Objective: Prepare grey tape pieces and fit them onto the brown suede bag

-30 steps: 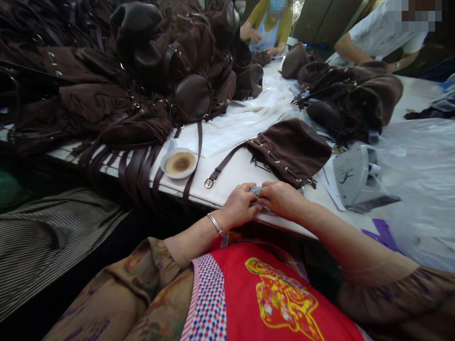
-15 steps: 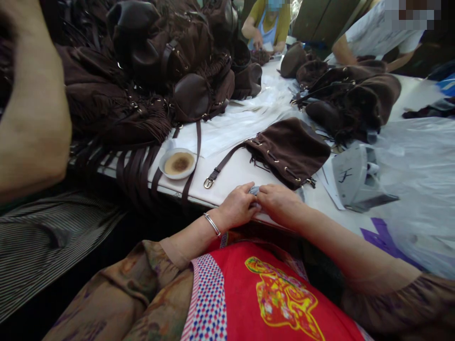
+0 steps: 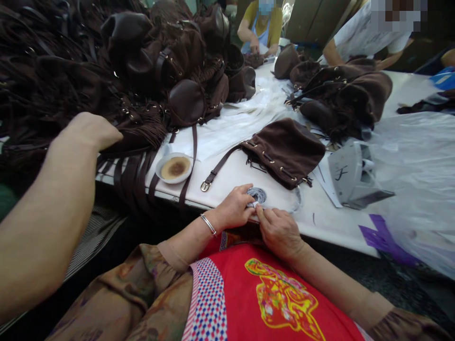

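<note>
Lower centre: left hand [image 3: 232,207] grips grey coil [image 3: 261,193], largely wound; right hand [image 3: 282,233] pinches near its edge, loose loop [image 3: 297,201] apparently unwound.

The right hand [image 3: 281,233] has dropped, exposing more grey coil [image 3: 259,193].

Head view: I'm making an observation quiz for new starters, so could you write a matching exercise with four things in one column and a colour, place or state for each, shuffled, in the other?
1. Bowl
2. Bracelet
3. Coil
4. Apron

A. Worn just above the left hand
B. Red, with a yellow-outlined figure
C. Holds something tan with a dark middle
D. Grey, at the left hand's fingertips

Right pairs: 1-C, 2-A, 3-D, 4-B
</note>
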### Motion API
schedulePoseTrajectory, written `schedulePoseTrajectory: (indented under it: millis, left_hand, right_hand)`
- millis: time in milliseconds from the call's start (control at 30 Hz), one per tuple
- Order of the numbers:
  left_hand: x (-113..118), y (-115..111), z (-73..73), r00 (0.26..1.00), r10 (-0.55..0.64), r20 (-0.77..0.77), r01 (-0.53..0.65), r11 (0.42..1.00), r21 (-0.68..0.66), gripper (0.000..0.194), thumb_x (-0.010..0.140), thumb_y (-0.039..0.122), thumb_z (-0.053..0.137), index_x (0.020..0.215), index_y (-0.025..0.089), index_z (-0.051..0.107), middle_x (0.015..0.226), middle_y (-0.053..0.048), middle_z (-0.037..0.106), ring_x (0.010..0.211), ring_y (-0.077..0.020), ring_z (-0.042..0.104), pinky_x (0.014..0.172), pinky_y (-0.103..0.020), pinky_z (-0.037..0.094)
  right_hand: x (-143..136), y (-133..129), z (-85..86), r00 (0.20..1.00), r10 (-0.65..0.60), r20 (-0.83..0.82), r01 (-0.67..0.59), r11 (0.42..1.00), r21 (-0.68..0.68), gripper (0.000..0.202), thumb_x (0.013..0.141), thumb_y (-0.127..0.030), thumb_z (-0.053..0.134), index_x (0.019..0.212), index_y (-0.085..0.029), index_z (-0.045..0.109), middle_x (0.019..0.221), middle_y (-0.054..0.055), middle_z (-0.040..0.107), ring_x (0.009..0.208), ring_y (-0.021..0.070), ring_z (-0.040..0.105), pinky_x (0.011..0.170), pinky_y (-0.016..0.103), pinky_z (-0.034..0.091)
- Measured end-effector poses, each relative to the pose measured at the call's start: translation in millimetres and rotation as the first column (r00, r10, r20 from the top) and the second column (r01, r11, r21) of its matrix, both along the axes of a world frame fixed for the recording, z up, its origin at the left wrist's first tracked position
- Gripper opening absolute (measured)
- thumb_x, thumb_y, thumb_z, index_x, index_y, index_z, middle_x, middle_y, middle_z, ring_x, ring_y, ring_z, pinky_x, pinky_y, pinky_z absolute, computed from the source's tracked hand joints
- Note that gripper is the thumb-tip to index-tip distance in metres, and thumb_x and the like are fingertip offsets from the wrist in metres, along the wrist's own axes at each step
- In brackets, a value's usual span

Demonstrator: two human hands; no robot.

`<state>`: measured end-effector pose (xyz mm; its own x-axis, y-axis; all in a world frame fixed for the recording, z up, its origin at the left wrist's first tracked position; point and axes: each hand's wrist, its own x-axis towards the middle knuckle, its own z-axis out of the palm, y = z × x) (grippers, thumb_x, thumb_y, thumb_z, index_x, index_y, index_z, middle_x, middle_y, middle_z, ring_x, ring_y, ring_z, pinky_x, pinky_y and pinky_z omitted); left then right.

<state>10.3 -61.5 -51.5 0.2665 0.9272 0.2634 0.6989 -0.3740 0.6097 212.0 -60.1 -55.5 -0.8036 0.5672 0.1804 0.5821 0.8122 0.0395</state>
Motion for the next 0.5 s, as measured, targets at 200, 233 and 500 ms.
schedulePoseTrajectory:
  millis: [200, 233, 500]
  left_hand:
    - [-1.7, 4.6, 6.2, 1.000, -0.022, 0.000, 0.022, 0.996, -0.081, 0.015, 0.086, 0.022, 0.063, 0.089, 0.014, 0.075, 0.138, -0.018, 0.056, 0.126, -0.0278, 0.056, 0.109, -0.043, 0.045]
    - [-0.3, 4.4, 6.1, 1.000, -0.010, -0.004, 0.010, 0.996, -0.089, 0.015, 0.086, 0.021, 0.063, 0.089, 0.014, 0.075, 0.138, -0.018, 0.056, 0.126, -0.0278, 0.056, 0.110, -0.043, 0.044]
    - [6.0, 2.1, -0.3, 0.999, 0.047, 0.003, -0.047, 0.999, -0.027, 0.010, 0.086, 0.021, 0.061, 0.087, 0.018, 0.070, 0.132, -0.015, 0.059, 0.129, -0.0286, 0.053, 0.107, -0.047, 0.047]
  right_hand:
    - [-2.9, -1.3, 0.0, 0.999, -0.048, -0.022, 0.046, 0.998, -0.050, 0.045, 0.092, -0.017, 0.043, 0.133, -0.003, 0.057, 0.090, 0.014, 0.068, 0.076, 0.0242, 0.059, 0.068, 0.037, 0.044]
    - [-3.4, -2.9, 0.1, 0.998, -0.051, -0.034, 0.048, 0.997, -0.060, 0.045, 0.092, -0.016, 0.044, 0.133, -0.002, 0.056, 0.091, 0.014, 0.068, 0.077, 0.0244, 0.059, 0.069, 0.037, 0.045]
    - [55.5, 22.4, 42.5, 0.841, -0.207, -0.500, 0.168, 0.978, -0.122, 0.033, 0.093, -0.018, 0.048, 0.121, -0.016, 0.064, 0.106, 0.013, 0.069, 0.098, 0.0240, 0.063, 0.088, 0.039, 0.051]
